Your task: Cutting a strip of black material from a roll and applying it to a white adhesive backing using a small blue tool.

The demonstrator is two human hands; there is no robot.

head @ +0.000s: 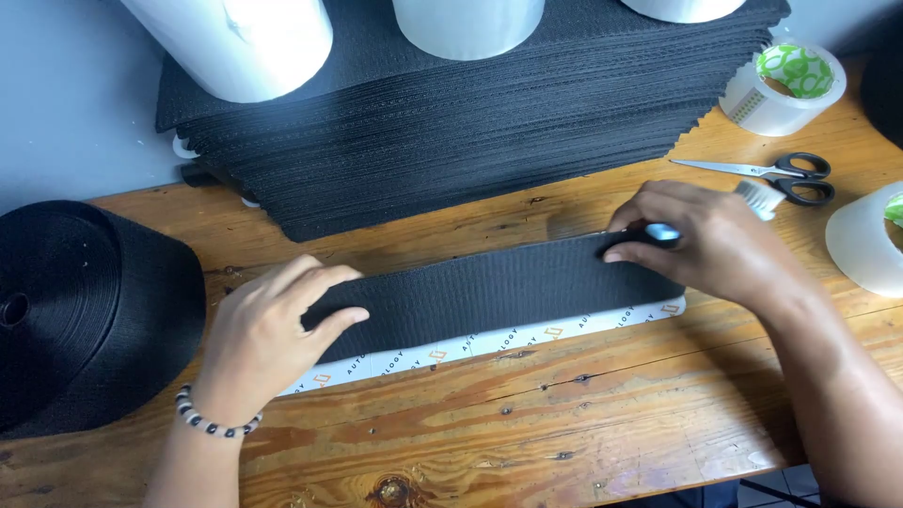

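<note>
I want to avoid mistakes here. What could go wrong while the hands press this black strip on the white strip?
1. The left hand pins only one end, so the black strip may shift off the white strip.
2. The right hand holds a small tool near the scissors; it might knock them.

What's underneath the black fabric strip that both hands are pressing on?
A white printed strip lies under the black fabric strip, showing only along its near edge on the wooden table. The rest is covered.

Head camera, single view: looks steeply down and forward from above the wooden table (583, 423), close range. Near table edge at frame bottom, grey wall (66, 103) at top left. Both forearms enter from below. No second view.
</note>
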